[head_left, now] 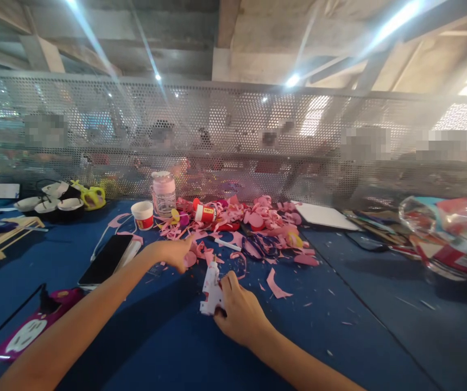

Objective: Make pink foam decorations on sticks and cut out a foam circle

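"On the blue table, which containers do we count?"

"Two red-and-white cups: one upright cup, one tipped cup among pink scraps; one pink-lidded bottle; we cannot make out their contents."

"And our hands?"

"Our right hand clamps its fingers on one white piece, near the scraps; our left hand is at their edge; whether its fingers grip, we cannot tell."
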`<act>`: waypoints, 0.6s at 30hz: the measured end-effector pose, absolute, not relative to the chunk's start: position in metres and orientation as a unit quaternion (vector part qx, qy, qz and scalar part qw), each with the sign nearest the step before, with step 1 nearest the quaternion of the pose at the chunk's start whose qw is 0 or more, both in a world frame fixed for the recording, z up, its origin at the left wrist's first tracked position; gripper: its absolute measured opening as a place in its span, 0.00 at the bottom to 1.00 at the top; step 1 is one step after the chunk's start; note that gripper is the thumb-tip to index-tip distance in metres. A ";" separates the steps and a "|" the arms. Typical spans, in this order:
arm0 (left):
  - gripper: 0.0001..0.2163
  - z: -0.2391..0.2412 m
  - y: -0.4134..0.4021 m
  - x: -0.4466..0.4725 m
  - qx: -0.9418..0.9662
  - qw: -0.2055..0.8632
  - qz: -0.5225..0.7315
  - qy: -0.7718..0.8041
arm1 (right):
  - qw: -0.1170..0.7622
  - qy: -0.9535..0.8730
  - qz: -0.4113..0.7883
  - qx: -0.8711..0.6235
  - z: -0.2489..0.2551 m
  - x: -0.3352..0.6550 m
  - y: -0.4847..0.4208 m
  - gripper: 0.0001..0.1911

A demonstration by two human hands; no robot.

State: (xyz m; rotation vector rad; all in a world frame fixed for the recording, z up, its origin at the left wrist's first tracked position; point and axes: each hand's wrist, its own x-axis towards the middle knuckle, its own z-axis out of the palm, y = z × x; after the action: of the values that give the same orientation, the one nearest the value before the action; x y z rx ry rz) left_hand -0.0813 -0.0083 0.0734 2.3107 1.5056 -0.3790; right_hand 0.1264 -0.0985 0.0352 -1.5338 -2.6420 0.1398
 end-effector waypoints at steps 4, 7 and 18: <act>0.52 0.073 -0.009 -0.084 0.808 0.171 -0.166 0.539 | 0.046 -0.862 0.048 -0.502 0.035 0.126 -0.098 0.18; 0.47 0.059 -0.002 -0.087 0.818 0.113 -0.146 0.545 | 0.053 -0.860 0.053 -0.505 0.034 0.126 -0.098 0.19; 0.18 0.068 0.013 -0.095 0.801 -0.051 0.095 0.588 | 0.061 -0.848 0.049 -0.524 0.034 0.126 -0.097 0.18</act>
State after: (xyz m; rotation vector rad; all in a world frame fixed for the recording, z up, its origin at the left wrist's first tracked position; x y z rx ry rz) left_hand -0.0953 0.0128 0.0678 2.6032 1.9114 0.3090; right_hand 0.1256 -0.0972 0.0340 -1.5841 -2.5671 0.1482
